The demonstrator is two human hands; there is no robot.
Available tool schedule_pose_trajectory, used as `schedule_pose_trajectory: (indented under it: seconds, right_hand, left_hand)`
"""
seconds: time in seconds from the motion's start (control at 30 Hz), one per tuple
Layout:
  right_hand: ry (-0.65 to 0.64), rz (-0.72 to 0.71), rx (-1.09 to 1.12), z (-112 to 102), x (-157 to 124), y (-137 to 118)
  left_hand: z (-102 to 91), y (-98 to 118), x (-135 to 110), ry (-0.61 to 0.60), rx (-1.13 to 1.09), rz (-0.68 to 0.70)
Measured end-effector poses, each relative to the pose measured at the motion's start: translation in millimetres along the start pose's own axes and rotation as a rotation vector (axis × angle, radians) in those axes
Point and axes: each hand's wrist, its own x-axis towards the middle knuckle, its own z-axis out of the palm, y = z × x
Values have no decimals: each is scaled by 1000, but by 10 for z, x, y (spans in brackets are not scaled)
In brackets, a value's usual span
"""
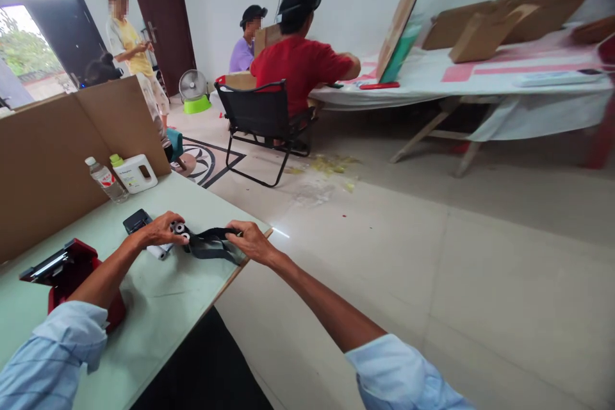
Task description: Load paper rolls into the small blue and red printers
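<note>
My left hand [162, 229] is curled over two small white rolls [180, 228] with dark cores, its thumb and fingers on them. My right hand [252, 242] pinches the end of a black strap [214, 252] near the table edge. The strap lies in loose loops between my hands, and its far end runs up to the rolls. Behind my left hand sits a black device [137, 220]. Another white roll [159, 252] lies under my left wrist. A red case [79, 272] with its lid raised stands beside my left forearm, which partly covers it.
A water bottle [106, 179] and a white jug [136, 173] stand by a cardboard panel [43, 173] on the pale green table [177, 307]. Beyond are a folding chair [254, 109], a fan [194, 93], several people and a long covered table [408, 93] with cardboard.
</note>
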Motion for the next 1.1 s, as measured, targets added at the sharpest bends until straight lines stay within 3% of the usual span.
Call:
schedule_pose_trajectory:
  seconds: [0.3,0.6,0.87,1.1]
  right_hand:
    - [-57,-77,-252,-106,-359,12]
    - [-78,-189,-309,-113,-581,-24]
    - [-17,-140,-220,-90,-776,-28]
    - [75,-50,-128,-46,-1032,-78]
  left_hand:
    - [29,143,-58,-84,39,56]
    - [6,287,-264,105,264,287]
    - [234,539,-392,50,590,253]
    - [375,549,-394,120,569,200]
